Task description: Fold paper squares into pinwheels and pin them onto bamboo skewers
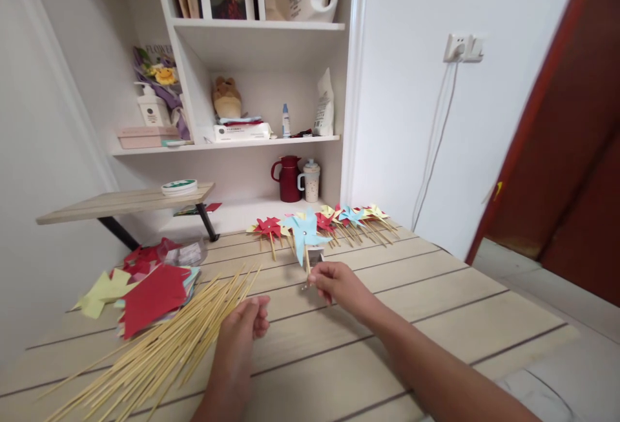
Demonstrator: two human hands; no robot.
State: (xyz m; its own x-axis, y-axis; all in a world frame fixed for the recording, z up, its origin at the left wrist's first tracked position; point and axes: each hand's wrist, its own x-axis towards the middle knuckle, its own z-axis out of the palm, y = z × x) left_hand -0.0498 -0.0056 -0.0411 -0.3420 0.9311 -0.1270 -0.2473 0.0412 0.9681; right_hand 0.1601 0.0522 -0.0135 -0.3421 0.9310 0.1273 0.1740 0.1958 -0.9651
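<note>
Right hand [339, 283]: you pinch the blue pinwheel [304, 233] by its stick.
Left hand [242, 328]: loosely curled, holding nothing, beside the bamboo skewers [169, 344].

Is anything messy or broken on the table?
Nothing looks broken. The wooden sticks lie fanned in a loose heap, and the cut paper beside them is piled unevenly. The right hand holds a blue pinwheel upright.

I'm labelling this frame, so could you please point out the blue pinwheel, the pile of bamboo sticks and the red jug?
blue pinwheel [304, 233]: head view, on its paper blades.
bamboo sticks [165, 348]: head view, middle of the pile.
red jug [289, 179]: head view, on its body.
</note>
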